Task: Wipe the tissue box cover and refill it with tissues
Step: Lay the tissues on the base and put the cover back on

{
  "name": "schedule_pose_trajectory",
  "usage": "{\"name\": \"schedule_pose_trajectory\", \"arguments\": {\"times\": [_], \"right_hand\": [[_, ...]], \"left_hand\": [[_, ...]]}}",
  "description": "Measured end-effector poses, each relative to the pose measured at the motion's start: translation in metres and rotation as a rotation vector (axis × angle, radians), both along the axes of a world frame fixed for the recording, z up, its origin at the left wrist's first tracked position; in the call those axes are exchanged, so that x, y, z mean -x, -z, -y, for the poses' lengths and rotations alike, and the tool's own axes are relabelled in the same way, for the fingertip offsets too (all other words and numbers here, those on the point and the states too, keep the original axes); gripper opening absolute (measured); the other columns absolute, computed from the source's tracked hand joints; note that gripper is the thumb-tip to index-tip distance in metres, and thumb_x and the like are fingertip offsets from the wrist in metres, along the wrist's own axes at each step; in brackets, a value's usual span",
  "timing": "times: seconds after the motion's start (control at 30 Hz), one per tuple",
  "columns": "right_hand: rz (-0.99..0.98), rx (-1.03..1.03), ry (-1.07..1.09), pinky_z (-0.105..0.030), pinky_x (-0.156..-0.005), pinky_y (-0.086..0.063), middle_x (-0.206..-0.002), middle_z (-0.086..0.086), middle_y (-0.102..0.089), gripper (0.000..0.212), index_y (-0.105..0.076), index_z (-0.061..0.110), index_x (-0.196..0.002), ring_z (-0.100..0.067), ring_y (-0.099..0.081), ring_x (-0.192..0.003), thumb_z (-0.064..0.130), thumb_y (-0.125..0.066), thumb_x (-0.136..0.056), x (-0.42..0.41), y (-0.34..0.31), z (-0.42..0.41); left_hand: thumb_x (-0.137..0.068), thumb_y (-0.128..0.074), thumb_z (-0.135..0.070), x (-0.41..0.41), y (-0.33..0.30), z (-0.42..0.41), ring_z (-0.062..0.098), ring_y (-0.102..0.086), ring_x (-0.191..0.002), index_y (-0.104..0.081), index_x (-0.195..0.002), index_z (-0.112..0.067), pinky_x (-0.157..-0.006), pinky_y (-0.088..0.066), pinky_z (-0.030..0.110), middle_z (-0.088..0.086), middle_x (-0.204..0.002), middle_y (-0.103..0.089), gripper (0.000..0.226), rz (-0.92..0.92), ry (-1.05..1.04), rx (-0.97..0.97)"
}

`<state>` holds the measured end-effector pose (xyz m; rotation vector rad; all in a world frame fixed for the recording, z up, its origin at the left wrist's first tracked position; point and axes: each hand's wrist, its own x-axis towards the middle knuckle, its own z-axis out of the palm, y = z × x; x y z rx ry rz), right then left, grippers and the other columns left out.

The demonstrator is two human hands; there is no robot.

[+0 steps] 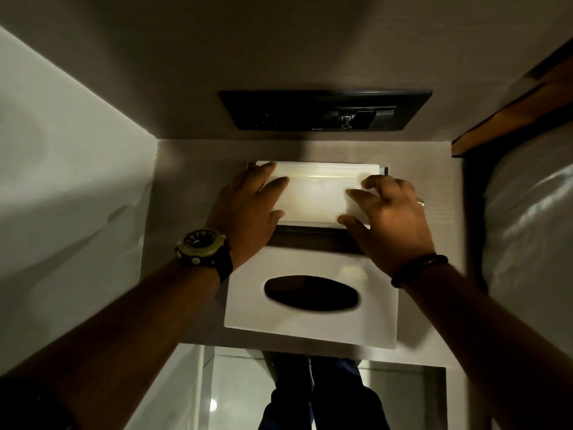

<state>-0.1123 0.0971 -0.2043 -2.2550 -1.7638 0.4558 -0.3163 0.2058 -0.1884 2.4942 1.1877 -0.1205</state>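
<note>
At the back edge of a small shelf (pixel 186 305), two hands press a pack of tissues (pixel 316 197) into a dark open tray (pixel 313 238).

Left hand (pixel 248 209) lies flat on the pack's left end, fingers spread, a watch (pixel 203 246) on its wrist. Right hand (pixel 392 212) rests on the right end, fingers bent and loosely spread, a ring and a dark wristband visible. One white tissue box cover (pixel 310 324) with an oval slot lies at the shelf's front edge, just beside the tray.

Tissue pack (pixel 316 193): white, wrapped, lying flat in the dark recessed slot of my counter.
Cover (pixel 310 297): white, dark oval opening, lying flat just in front of it.
</note>
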Motion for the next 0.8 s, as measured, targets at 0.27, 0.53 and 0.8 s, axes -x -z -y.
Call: {"name": "schedule_pose_trajectory", "arguments": {"times": [0.27, 0.53, 0.8], "right_hand": [[-0.05, -0.05, 0.074, -0.052, -0.09, -0.046, -0.121, -0.016, -0.06, 0.034, -0.072, 0.009, -0.108, -0.042, -0.049, -0.113, 0.035, -0.064, -0.088, -0.01, 0.0, -0.006], [-0.092, -0.034, 0.094, -0.047, -0.096, -0.044, -0.123, -0.015, -0.057, 0.045, -0.062, 0.01, -0.124, -0.038, -0.048, -0.115, 0.038, -0.062, -0.088, -0.011, 0.003, -0.018], [-0.097, 0.058, 0.092, -0.048, -0.096, -0.042, -0.13, -0.011, -0.05, 0.072, -0.049, 0.026, -0.136, -0.035, -0.042, -0.121, 0.067, -0.056, -0.077, -0.01, -0.006, -0.03]], "left_hand": [[-0.092, -0.055, -0.016, 0.005, 0.003, -0.024, 0.032, -0.058, -0.112, -0.07, -0.105, -0.007, -0.099, -0.044, 0.042, 0.013, -0.12, -0.066, 0.022, 0.088, -0.004, -0.119], [-0.092, -0.057, -0.014, -0.013, 0.002, -0.044, 0.025, -0.066, -0.091, -0.071, -0.102, -0.008, -0.079, -0.045, 0.024, 0.011, -0.099, -0.073, 0.018, 0.328, -0.267, -0.017], [-0.094, -0.055, -0.012, -0.026, 0.01, -0.057, 0.021, -0.062, -0.103, -0.068, -0.107, -0.007, -0.082, -0.042, 0.018, 0.011, -0.11, -0.069, 0.018, 0.378, -0.435, 0.111]]}}
